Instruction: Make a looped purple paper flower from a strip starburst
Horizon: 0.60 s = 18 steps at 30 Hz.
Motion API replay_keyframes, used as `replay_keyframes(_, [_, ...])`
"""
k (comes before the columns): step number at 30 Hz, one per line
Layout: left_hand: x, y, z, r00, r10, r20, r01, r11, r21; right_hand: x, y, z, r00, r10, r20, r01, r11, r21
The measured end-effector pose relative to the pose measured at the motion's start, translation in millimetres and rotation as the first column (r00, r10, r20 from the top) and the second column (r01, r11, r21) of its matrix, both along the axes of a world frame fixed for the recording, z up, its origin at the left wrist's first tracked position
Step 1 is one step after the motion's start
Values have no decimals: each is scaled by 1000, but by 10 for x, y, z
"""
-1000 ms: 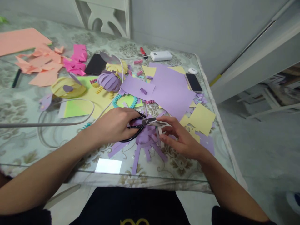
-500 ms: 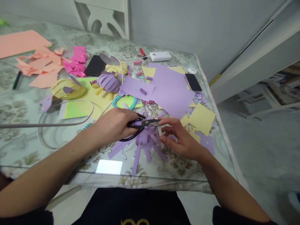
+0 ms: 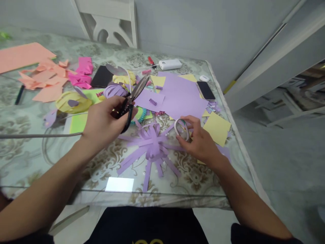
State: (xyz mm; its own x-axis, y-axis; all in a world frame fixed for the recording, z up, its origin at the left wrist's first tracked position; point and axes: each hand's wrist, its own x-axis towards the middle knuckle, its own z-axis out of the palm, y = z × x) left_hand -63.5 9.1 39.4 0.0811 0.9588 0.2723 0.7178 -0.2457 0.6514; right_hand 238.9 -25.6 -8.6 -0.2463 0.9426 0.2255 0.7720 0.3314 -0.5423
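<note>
My left hand grips black-handled scissors, their blades slightly apart and tilted up toward the back right. In my right hand is a roll of tape, pinched between thumb and fingers. Between the hands, on the glass tabletop, lies a star-like bundle of crossed purple paper strips, its ends fanned outward. Neither hand touches it. Behind the scissors is a teal coiled paper ring, partly hidden by my left hand.
Purple sheets, yellow paper and a phone lie to the right. Striped paper balls, one yellow, sit at the left. Crumpled peach paper and a dark phone are behind. A white power bank stands at the back.
The scissors have lifted away up and left from beside my right hand, uncovering the purple strips. My right hand, with the tape, has shifted slightly right.
</note>
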Motion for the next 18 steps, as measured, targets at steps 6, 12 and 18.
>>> replay_keyframes(6, [-73,264,-165,869,-66,-490,46,998,-52,-31,-7,-40,988,33,148,-39,999,38])
replay_keyframes(12, [-157,325,-257,861,-33,-508,25,999,-21,-38,-2,-57,992,51,113,-60,995,77])
replay_keyframes(18, [-216,382,-395,870,16,-493,-7,1000,21,-91,-67,36,920,-31,-391,-7,995,-96])
